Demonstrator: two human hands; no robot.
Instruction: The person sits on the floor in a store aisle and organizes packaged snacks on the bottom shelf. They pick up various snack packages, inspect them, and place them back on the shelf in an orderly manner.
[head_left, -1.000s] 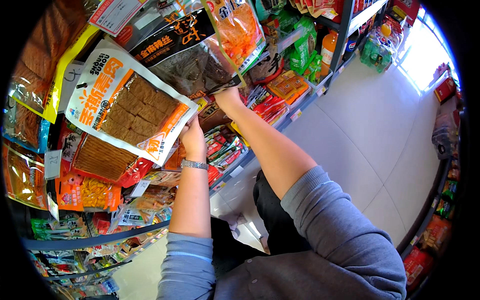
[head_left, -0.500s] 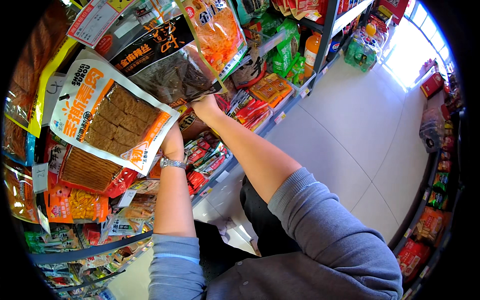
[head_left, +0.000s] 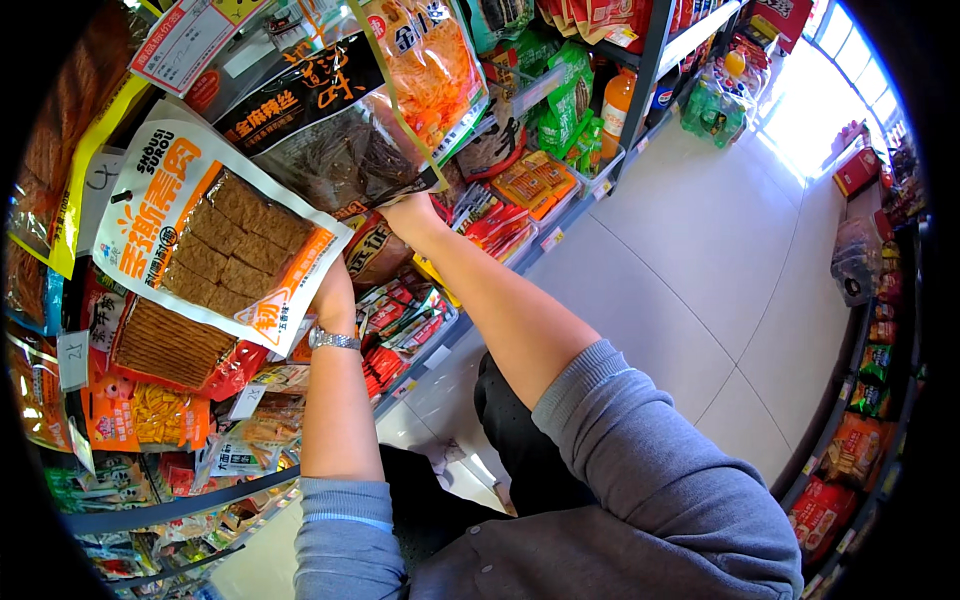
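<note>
Two snack packs up at the rack, both in hand.
Your left hand grips the white-orange pack by its lower corner; right hand clamps the dark pack, just right of & above the white-orange one. Neither looks hung on the rack yet; both packs left to place, I'd say.

I see bright daylight glaring off the floor at upper right; shelves bend near the dark fisheye rim, with glossy packets sharp
</note>
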